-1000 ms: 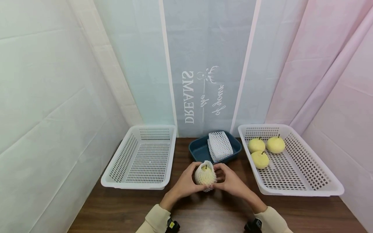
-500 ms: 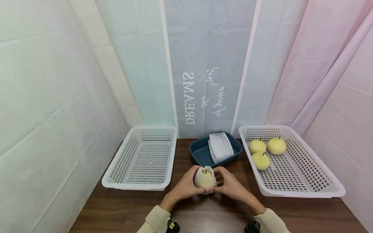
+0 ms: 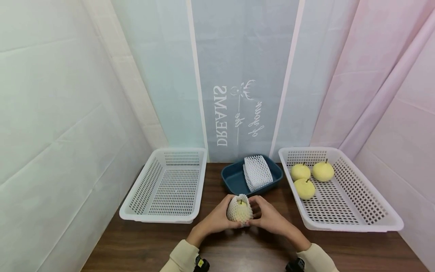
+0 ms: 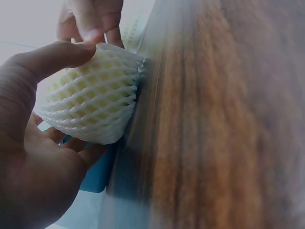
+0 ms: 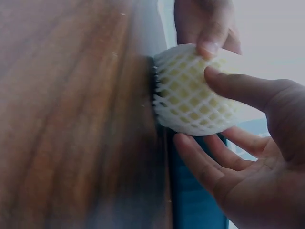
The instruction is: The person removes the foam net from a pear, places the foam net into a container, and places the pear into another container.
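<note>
A yellow pear wrapped in a white foam net [image 3: 239,210] stands on the brown table [image 3: 142,245], just in front of the blue tray. My left hand [image 3: 217,218] cups its left side, thumb on the net [image 4: 95,100]. My right hand [image 3: 266,215] holds its right side, thumb and fingers curled round the net [image 5: 190,90]. Three bare yellow pears [image 3: 304,188] lie in the far-left part of the white basket [image 3: 370,223] on the right. A stack of white foam nets [image 3: 258,172] lies in the blue tray [image 3: 234,177].
A white perforated basket [image 3: 146,211] with nothing in it stands at the left. Pale curtains hang close behind and on both sides. Bare table shows between the baskets and along the front edge.
The two hands and the netted pear have barely shifted; the fingers have adjusted slightly on the net. Baskets, tray and bare pears have not moved.
</note>
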### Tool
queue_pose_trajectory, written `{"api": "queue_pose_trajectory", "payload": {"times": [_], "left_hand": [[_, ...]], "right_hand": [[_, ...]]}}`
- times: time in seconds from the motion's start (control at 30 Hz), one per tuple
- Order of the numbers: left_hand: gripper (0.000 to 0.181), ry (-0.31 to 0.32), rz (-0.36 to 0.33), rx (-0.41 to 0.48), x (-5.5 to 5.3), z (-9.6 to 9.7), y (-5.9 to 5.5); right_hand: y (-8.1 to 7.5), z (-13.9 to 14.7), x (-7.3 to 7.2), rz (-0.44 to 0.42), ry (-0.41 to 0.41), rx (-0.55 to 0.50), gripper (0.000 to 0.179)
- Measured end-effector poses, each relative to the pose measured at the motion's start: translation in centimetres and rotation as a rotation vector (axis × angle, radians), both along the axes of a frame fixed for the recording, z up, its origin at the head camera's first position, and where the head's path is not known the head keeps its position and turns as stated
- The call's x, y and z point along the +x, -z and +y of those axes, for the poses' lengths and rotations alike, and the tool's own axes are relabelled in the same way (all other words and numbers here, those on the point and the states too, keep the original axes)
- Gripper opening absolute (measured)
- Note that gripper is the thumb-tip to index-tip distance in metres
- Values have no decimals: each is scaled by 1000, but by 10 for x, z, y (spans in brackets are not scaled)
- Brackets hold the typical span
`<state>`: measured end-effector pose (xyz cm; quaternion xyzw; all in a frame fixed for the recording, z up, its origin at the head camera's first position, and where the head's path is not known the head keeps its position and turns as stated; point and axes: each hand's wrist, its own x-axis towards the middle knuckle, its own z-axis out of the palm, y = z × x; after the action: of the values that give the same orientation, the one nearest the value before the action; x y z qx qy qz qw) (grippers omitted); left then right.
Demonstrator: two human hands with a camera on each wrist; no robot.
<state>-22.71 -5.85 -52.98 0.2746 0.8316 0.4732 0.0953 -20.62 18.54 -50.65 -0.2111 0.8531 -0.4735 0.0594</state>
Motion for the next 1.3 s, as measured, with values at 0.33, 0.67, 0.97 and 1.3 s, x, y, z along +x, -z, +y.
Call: {"api": "queue_pose_trajectory", "payload": {"times": [0.33, 0.67, 0.97, 1.3], "left_hand": [[82, 24, 0, 9, 2, 0, 1], [83, 35, 9, -6, 2, -1, 2], [82, 47, 16, 2, 1, -1, 4], [82, 58, 9, 1, 2, -2, 5]], "right_hand": [[-26, -3, 3, 92, 66, 28, 43], [-45, -15, 0, 279, 75, -78, 21], [-48, -25, -1, 397, -43, -56, 24], [-44, -24, 0, 398, -57, 103, 23]]}}
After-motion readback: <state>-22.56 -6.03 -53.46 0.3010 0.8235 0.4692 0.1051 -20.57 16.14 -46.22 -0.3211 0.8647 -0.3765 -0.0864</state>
